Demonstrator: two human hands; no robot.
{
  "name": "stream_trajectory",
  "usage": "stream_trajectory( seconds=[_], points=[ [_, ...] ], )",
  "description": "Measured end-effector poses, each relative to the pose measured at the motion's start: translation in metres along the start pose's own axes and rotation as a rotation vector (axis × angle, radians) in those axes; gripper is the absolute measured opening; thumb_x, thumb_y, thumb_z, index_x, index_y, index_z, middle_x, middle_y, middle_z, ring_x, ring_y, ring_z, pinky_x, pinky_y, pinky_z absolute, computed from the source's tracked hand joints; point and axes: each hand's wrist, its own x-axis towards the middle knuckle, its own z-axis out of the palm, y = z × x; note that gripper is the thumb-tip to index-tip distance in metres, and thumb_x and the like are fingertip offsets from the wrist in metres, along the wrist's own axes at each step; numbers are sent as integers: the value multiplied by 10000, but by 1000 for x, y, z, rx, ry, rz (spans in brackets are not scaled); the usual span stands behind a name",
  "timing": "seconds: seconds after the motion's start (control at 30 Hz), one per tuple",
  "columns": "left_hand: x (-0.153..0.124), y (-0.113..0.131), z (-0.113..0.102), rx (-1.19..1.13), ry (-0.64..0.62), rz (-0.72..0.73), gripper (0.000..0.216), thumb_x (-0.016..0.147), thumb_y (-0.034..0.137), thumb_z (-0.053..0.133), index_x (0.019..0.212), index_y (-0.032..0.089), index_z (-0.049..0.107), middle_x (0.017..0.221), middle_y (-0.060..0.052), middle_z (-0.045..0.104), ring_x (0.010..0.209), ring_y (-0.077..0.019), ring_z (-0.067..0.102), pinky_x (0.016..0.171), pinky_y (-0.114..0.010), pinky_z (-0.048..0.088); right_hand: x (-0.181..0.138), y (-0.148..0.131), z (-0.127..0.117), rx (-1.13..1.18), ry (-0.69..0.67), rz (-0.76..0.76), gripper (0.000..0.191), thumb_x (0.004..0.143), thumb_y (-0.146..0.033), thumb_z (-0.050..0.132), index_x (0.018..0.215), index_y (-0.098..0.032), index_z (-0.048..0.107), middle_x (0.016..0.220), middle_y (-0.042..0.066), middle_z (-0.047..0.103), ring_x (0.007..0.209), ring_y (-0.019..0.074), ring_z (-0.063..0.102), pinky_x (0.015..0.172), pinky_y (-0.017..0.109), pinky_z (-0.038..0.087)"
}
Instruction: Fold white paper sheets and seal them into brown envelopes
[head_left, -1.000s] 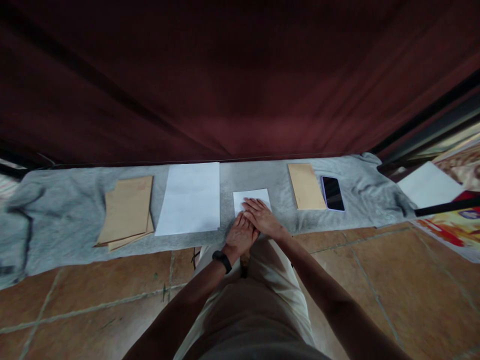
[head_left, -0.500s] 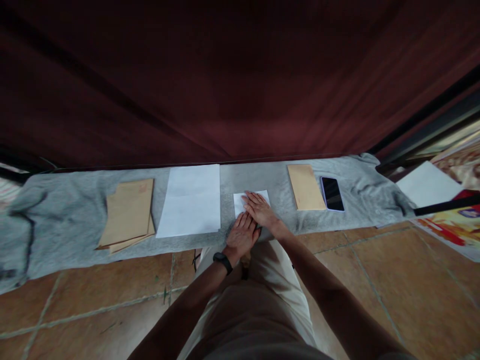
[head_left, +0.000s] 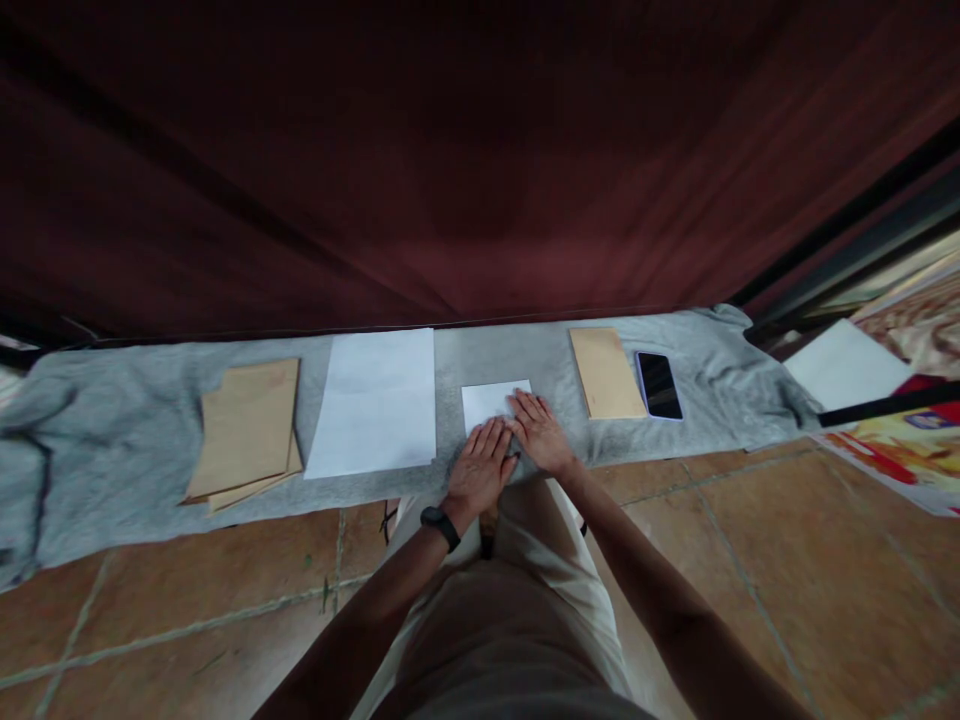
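Note:
A small white piece of paper (head_left: 487, 398), apparently folded, lies on the grey cloth in front of me. Across its near edge my left hand (head_left: 481, 468) rests flat, fingers stretched out, with a dark watch on the wrist. My right hand (head_left: 541, 432) is pressed flat on the paper's right side, fingers extended, its thumb side close to the left fingertips. The hands hide the paper's near part. Left of them lies a stack of larger white sheets (head_left: 375, 400).
Brown envelopes (head_left: 247, 420) lie in a pile at the left. Another brown envelope (head_left: 607, 372) and a phone (head_left: 659, 386) lie to the right. Grey cloth (head_left: 735, 385) covers the narrow surface, with a dark red curtain (head_left: 450, 180) behind it. White paper (head_left: 847, 365) sits at far right.
My right hand has slid right, off the middle of the small paper and away from my left hand, uncovering more of it. My left hand stays flat at the near edge.

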Motion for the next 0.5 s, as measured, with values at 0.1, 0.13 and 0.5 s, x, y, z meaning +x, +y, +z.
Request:
stream_trajectory(
  seconds=[0.1, 0.13, 0.5],
  points=[
    [1, 1, 1, -5, 16, -56, 573, 1030, 399, 359, 1532, 124, 384, 1615, -125, 370, 1525, -241, 278, 1263, -454, 232, 0, 0, 1, -7, 21, 28, 543, 1064, -406, 328, 1538, -155, 412, 1611, 124, 371, 1510, 260, 305, 1228, 502, 263],
    [2, 1, 2, -5, 21, -82, 582, 1031, 405, 353, 1537, 118, 372, 1616, -129, 366, 1526, -242, 273, 1263, -455, 232, 0, -1, 2, -9, 29, 36, 544, 1063, -406, 329, 1541, -159, 409, 1609, 124, 376, 1510, 261, 306, 1228, 506, 260],
    [37, -9, 13, -41, 74, -280, 581, 1011, 307, 325, 1559, 113, 323, 1624, -154, 340, 1533, -286, 250, 1238, -537, 236, 0, -4, 7, -34, 85, 79, 521, 1059, -385, 342, 1528, -177, 435, 1621, 123, 353, 1494, 283, 336, 1223, 523, 250]
  ],
)
